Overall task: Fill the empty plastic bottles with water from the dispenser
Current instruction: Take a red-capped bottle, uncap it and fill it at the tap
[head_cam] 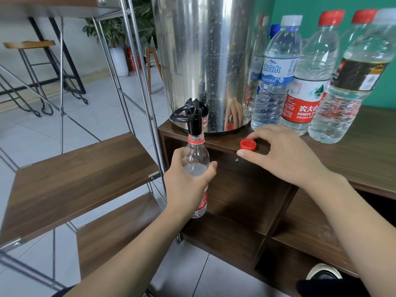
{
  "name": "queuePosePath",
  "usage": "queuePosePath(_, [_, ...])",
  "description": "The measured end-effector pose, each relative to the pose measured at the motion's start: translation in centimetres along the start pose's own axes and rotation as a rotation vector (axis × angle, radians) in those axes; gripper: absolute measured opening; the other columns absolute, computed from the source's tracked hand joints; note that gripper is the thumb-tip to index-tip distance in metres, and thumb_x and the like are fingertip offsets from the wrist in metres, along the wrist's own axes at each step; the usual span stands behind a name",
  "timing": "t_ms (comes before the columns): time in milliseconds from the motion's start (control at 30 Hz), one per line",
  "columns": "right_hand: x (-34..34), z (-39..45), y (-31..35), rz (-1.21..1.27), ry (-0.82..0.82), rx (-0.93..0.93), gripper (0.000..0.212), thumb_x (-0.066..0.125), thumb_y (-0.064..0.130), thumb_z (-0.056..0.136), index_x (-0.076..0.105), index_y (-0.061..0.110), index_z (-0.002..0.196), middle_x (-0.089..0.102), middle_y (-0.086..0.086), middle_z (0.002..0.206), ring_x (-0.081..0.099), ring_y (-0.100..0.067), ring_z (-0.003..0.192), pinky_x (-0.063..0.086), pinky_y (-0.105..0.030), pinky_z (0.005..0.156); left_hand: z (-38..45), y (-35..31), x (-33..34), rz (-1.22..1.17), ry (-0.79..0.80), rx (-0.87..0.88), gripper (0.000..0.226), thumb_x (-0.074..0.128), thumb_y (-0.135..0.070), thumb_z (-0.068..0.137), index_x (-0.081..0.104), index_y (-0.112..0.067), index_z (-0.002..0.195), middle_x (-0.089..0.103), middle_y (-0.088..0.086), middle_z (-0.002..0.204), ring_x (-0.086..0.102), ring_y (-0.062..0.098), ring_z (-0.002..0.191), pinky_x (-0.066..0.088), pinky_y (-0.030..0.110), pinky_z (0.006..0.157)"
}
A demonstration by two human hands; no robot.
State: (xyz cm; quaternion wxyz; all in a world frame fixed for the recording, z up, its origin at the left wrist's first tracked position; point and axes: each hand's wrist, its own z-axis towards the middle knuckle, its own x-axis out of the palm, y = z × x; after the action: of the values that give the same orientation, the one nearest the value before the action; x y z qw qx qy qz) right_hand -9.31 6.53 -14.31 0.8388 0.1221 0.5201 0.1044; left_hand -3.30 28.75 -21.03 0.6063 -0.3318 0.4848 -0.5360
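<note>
A steel water dispenser (205, 56) stands on the brown cabinet top (364, 151), its black tap (192, 118) jutting over the front corner. My left hand (188, 185) grips a clear, uncapped plastic bottle (196, 157) upright, with its mouth right under the tap; water stands about up to its shoulder. My right hand (285, 153) rests on the cabinet top, and its fingers pinch the bottle's red cap (248, 145) lying there. Several capped bottles (300, 82) stand to the right of the dispenser.
A metal-framed rack with brown wooden shelves (81, 179) stands at the left, close to the bottle. Open cabinet compartments (242, 202) lie below the top. Stools and a potted plant (115, 39) stand on the tiled floor behind.
</note>
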Motion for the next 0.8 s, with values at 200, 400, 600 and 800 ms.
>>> queuePosePath(200, [0.04,-0.02,-0.06,0.003,-0.002,0.003,0.049,0.058,0.073,0.083,0.069,0.034,0.109,0.063,0.014,0.111,0.054,-0.012,0.111,0.044,-0.046,0.104,-0.06,-0.07,-0.03,-0.007,-0.006,-0.003,0.053,0.089,-0.037,0.08,0.058,-0.029,0.122,0.07,-0.015,0.107,0.066,-0.001,0.1,0.052,0.02,0.087])
queuePosePath(400, [-0.03,-0.03,0.07,0.002,-0.002,0.0,0.05,0.057,0.074,0.083,0.069,0.033,0.11,0.064,0.014,0.111,0.055,-0.012,0.111,0.044,-0.046,0.104,-0.07,-0.23,-0.05,-0.001,0.006,-0.01,0.051,0.088,-0.037,0.08,0.057,-0.032,0.119,0.068,-0.019,0.105,0.063,-0.01,0.098,0.047,0.012,0.081])
queuePosePath(600, [-0.1,-0.04,0.08,0.003,0.003,0.002,0.051,0.056,0.074,0.082,0.068,0.034,0.11,0.064,0.014,0.112,0.054,-0.012,0.112,0.044,-0.046,0.104,-0.05,-0.28,-0.11,0.006,0.013,-0.015,0.055,0.088,-0.039,0.08,0.056,-0.031,0.124,0.066,-0.02,0.109,0.062,-0.011,0.1,0.043,0.004,0.078])
queuePosePath(800, [-0.16,-0.01,0.14,-0.009,0.01,0.006,0.053,0.055,0.075,0.082,0.068,0.033,0.113,0.064,0.013,0.115,0.054,-0.012,0.113,0.043,-0.046,0.105,-0.12,-0.35,-0.03,-0.003,0.003,-0.009,0.056,0.088,-0.038,0.08,0.057,-0.029,0.125,0.067,-0.018,0.112,0.064,-0.003,0.103,0.046,0.013,0.084])
